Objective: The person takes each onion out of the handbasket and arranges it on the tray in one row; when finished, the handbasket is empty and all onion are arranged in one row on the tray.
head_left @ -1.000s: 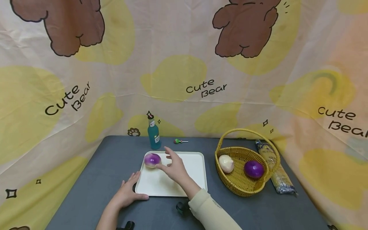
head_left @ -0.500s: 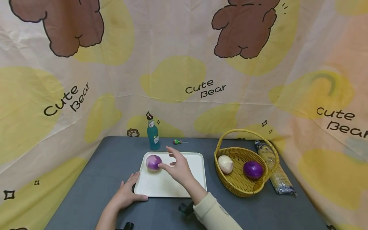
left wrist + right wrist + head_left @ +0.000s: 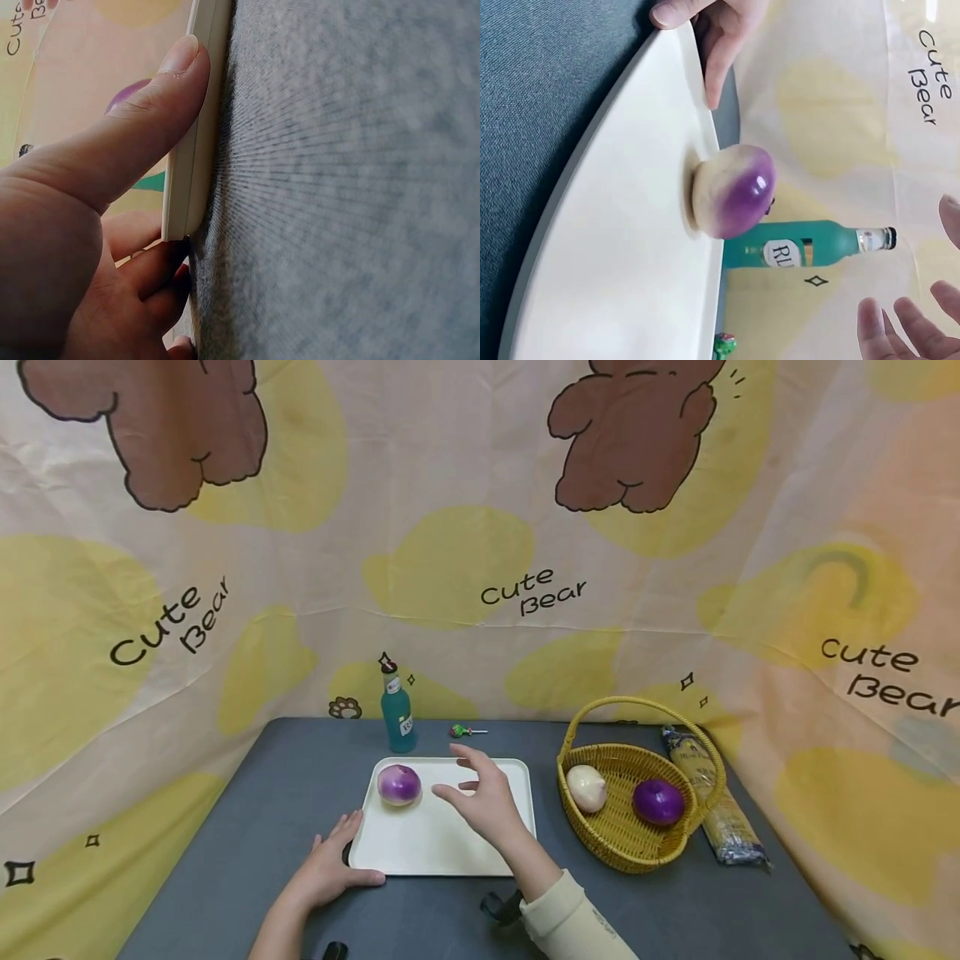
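On the left part of a white rectangular tray [image 3: 442, 852] lies a round purple-and-white vegetable [image 3: 399, 785] resembling an onion. My left hand [image 3: 327, 864] holds the tray's near left corner. Its thumb [image 3: 150, 112] lies over the front edge in the left wrist view, and its fingers are along the left side. Over the tray, to the right of the vegetable, hovers my right hand [image 3: 483, 797], with thumb and fingers spread apart and nothing between them. In the right wrist view the vegetable [image 3: 733, 191] rests on the tray surface, apart from the right fingers.
Behind the tray stand a blue-green bottle [image 3: 398, 718] and a small lollipop [image 3: 463, 731]. At right, a yellow wicker basket [image 3: 622, 852] with a tall handle contains a white bulb [image 3: 587, 788] and a purple onion [image 3: 658, 802]. A plastic packet [image 3: 720, 818] lies beside it.
My right hand has drawn back to the right, away from the vegetable. The vegetable has rolled slightly, its purple side turning, and stays on the tray. The left hand keeps its place.
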The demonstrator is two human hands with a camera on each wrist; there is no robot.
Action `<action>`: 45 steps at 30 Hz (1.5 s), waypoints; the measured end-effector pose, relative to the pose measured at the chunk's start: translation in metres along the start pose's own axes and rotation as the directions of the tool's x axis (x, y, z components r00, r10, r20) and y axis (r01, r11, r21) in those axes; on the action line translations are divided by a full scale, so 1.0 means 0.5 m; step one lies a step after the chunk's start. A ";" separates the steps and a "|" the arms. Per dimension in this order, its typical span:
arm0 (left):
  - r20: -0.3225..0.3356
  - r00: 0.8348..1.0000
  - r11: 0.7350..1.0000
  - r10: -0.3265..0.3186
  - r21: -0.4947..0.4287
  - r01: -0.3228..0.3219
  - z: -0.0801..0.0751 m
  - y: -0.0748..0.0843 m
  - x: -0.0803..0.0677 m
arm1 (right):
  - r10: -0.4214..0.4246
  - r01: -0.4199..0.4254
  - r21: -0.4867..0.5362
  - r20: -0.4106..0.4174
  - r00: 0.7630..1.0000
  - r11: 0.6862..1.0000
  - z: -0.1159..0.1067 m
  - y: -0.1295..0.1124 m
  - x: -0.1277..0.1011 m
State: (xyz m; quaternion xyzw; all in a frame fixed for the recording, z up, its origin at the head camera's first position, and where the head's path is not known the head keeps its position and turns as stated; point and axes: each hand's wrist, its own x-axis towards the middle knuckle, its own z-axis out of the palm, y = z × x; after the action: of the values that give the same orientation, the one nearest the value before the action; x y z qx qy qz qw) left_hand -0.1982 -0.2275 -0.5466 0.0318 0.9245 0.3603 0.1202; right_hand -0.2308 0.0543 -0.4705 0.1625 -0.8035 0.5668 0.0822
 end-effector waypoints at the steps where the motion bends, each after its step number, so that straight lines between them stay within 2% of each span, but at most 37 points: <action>1: 0.000 1.000 1.000 0.004 0.001 -0.004 0.000 0.000 0.000 | -0.003 0.003 0.001 -0.005 1.000 1.000 -0.003 0.001 -0.001; 27: 0.012 1.000 1.000 0.007 -0.007 -0.007 -0.002 0.006 -0.005 | -0.027 0.029 0.024 -0.099 0.995 0.999 -0.076 0.000 -0.026; 29: 0.011 1.000 1.000 0.009 -0.008 -0.009 -0.004 0.008 -0.007 | -0.014 0.018 0.033 -0.115 0.993 0.999 -0.082 -0.013 -0.030; 39: 0.006 1.000 1.000 -0.007 -0.008 0.007 -0.002 -0.001 -0.007 | 0.000 0.005 0.035 -0.144 0.990 0.999 -0.115 0.014 -0.036; 45: 0.004 1.000 1.000 0.007 -0.010 -0.007 -0.001 0.000 -0.005 | 0.017 -0.010 0.040 -0.167 0.986 0.999 -0.140 0.019 -0.045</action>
State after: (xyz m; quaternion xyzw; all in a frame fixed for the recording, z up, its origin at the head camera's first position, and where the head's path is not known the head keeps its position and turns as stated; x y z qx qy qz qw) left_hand -0.1961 -0.2283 -0.5456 0.0351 0.9224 0.3652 0.1210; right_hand -0.2166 0.1268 -0.4620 0.1104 -0.7835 0.5947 0.1425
